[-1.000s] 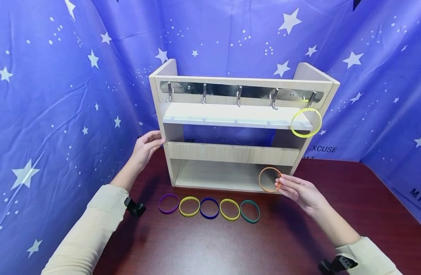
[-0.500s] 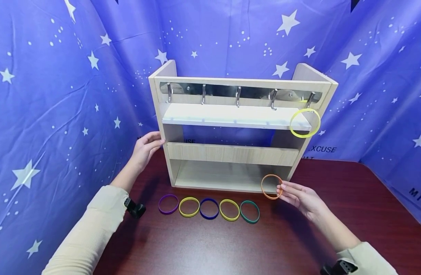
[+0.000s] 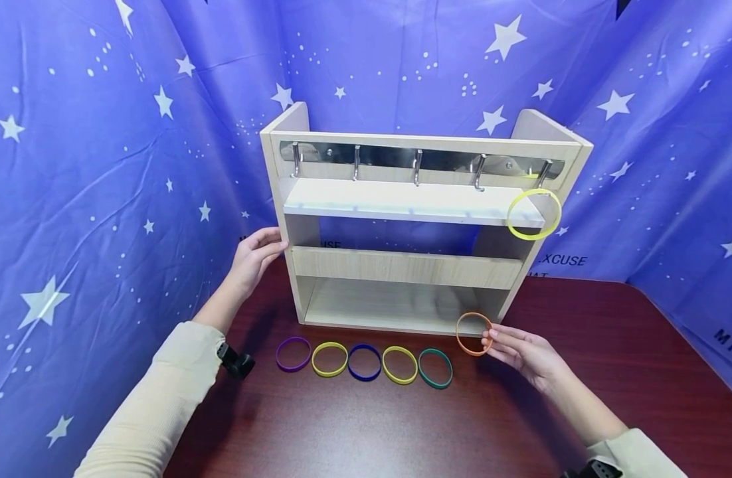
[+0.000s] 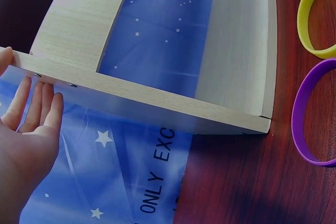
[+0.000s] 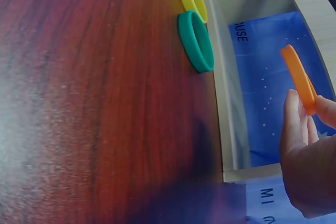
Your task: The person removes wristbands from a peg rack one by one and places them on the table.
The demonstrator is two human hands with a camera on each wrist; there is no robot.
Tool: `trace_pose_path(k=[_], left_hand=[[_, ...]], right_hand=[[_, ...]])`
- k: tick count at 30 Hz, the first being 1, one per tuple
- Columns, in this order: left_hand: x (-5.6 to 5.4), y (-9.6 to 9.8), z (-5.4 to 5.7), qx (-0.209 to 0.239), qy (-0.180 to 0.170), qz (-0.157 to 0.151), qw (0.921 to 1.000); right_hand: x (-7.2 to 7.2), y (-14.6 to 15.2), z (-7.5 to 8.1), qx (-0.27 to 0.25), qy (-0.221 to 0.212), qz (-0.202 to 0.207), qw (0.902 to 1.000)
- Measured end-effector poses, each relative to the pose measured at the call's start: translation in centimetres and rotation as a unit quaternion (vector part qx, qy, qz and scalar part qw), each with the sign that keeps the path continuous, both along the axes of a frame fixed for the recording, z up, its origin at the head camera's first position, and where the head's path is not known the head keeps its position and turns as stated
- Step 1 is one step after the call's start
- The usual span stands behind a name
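Note:
My right hand (image 3: 529,355) pinches an orange silicone wristband (image 3: 475,334) between thumb and fingertips, in front of the lower right of a wooden shelf (image 3: 408,269). In the right wrist view the orange wristband (image 5: 300,80) stands nearly upright above the fingers. My left hand (image 3: 249,262) touches the shelf's left side panel; in the left wrist view its fairly straight fingers (image 4: 51,111) meet the outer face, with the thumb at the front edge. A yellow wristband (image 3: 534,237) hangs from the rightmost of several metal hooks (image 3: 417,167).
On the dark red table (image 3: 366,431), a row of wristbands lies before the shelf: purple (image 3: 293,370), yellow (image 3: 330,374), blue (image 3: 364,378), yellow (image 3: 400,381) and green (image 3: 435,384). A blue starry curtain (image 3: 402,66) stands behind and at both sides.
My right hand has lowered the orange wristband, moving it slightly right and toward the shelf's bottom front edge. The left hand stays on the side panel.

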State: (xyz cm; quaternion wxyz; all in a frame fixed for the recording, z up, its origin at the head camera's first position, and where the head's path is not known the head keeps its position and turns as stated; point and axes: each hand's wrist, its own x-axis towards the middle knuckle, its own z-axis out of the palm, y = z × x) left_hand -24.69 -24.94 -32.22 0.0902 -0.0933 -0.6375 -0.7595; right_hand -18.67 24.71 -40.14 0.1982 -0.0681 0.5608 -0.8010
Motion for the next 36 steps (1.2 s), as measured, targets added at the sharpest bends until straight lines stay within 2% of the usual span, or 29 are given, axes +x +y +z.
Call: trace_pose_path(k=[13,20,26,36], left_hand=[[0.1,-0.1,-0.1,-0.012,-0.005,0.003,0.9999],[0.0,-0.1,0.0,-0.010,0.001,0.000,1.0000],[0.1,-0.1,0.1,-0.011,-0.005,0.005,0.9999],[-0.1,-0.1,0.0,-0.005,0.001,-0.005,1.0000]], right_hand=[[0.5,0.3,-1.1,0.021,-0.019,-0.007,0.9996],[0.6,0.3,-1.4,0.063,-0.035,-0.021,0.9972],[0.6,0.4,-1.6,0.075,-0.038,-0.013,0.9963],[0.8,0.5,-1.7,0.105,-0.033,-0.004,0.9939]])
